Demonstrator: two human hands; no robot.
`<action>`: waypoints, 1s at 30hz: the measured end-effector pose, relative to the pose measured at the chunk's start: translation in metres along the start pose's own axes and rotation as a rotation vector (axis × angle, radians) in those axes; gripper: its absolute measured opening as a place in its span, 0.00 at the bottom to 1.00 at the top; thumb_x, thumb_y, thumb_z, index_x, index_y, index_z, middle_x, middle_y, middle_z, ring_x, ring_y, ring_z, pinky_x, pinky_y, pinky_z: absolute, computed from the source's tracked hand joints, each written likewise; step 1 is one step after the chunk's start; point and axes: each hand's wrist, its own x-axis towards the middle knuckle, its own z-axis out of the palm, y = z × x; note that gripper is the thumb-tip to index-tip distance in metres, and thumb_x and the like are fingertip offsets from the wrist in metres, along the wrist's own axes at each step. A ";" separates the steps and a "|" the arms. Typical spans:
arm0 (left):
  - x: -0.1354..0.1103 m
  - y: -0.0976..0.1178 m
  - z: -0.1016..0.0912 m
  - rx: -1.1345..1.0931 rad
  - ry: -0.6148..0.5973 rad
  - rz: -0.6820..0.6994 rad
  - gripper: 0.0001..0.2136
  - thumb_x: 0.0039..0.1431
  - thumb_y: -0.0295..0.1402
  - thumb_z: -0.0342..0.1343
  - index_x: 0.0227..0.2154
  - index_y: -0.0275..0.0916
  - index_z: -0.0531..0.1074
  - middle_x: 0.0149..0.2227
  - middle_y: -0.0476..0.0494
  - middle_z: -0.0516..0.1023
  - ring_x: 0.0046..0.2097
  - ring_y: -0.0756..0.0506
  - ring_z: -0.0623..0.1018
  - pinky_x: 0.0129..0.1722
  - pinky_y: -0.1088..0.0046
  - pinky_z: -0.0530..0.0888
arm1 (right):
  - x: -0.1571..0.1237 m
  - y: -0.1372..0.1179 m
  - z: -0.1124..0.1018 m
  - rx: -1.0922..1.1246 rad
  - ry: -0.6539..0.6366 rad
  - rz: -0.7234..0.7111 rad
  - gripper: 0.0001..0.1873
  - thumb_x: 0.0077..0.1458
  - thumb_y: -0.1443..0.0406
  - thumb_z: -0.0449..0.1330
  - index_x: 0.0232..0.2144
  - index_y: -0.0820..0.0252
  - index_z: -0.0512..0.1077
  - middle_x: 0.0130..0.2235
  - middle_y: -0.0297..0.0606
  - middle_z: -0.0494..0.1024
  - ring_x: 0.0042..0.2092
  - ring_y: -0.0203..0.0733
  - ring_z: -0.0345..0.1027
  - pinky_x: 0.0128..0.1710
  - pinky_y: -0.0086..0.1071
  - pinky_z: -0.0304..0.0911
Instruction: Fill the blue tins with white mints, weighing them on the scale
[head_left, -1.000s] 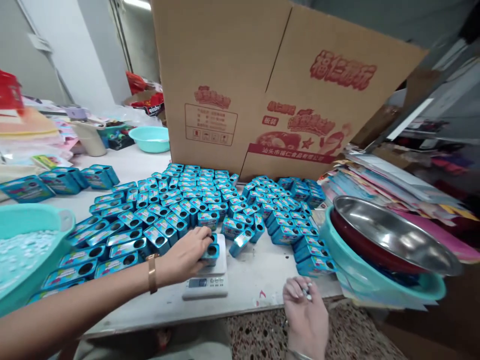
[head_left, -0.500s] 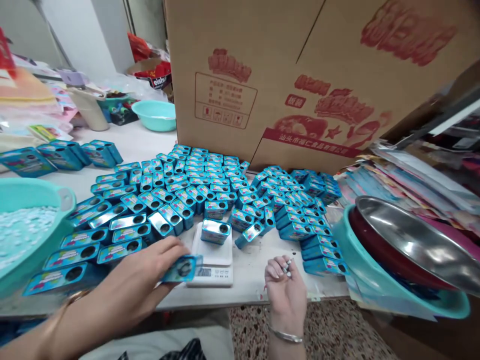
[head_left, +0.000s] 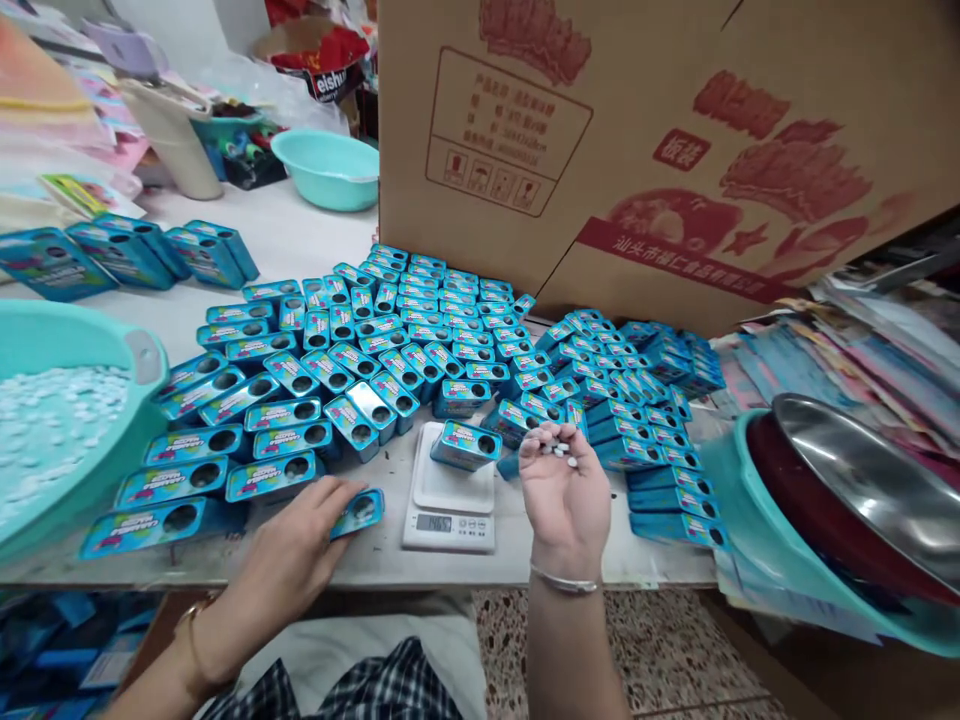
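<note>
Risks, biggest first. Left rows of tins (head_left: 285, 412) crowd the left hand (head_left: 300, 535); a careless wrist could topple the nearest ones at the table's (head_left: 289, 240) front edge. Scale (head_left: 450, 530) sits mid-front: a bump from either hand would skew the reading. Weighed tin (head_left: 466, 447) is askew, toward the pan's right edge, and right hand (head_left: 566, 495) is just beside it; a knock could push it off. Held tin (head_left: 358, 512) is pinched between left thumb and fingers near the front edge; loose grip, it drops to the floor. Can't tell if it touches the table. Right palm is up, fingers curled into a cup holding tablets (head_left: 559, 448); any tilt could spill them.

Around: big carton (head_left: 480, 180) walls off the table's back. Full tub (head_left: 90, 330) at left edge, bowl stack (head_left: 847, 450) at right edge limits elbow room that side. Basin (head_left: 330, 180) back left, beyond the rows. Right rows (head_left: 634, 430) block reach behind the right hand.
</note>
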 end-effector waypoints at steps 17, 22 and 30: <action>0.103 0.090 0.008 -0.198 0.228 0.227 0.32 0.58 0.34 0.55 0.63 0.39 0.49 0.61 0.37 0.60 0.62 0.38 0.59 0.61 0.54 0.61 | 0.017 0.031 0.024 -0.104 0.011 -0.140 0.03 0.57 0.66 0.55 0.31 0.58 0.67 0.26 0.28 0.66 0.31 0.31 0.64 0.36 0.28 0.67; 0.125 0.102 0.033 -0.213 0.126 0.140 0.19 0.55 0.32 0.59 0.50 0.43 0.66 0.45 0.44 0.71 0.47 0.40 0.68 0.45 0.60 0.70 | 0.021 0.037 0.022 -0.152 -0.044 -0.211 0.02 0.55 0.64 0.57 0.32 0.57 0.68 0.27 0.28 0.66 0.31 0.30 0.64 0.37 0.29 0.66; 0.121 0.108 0.034 -0.188 0.132 0.083 0.16 0.56 0.32 0.57 0.48 0.45 0.68 0.43 0.46 0.70 0.44 0.42 0.66 0.43 0.63 0.67 | 0.021 0.044 0.019 -0.281 -0.062 -0.343 0.03 0.55 0.64 0.58 0.33 0.57 0.69 0.28 0.28 0.68 0.31 0.31 0.64 0.39 0.31 0.64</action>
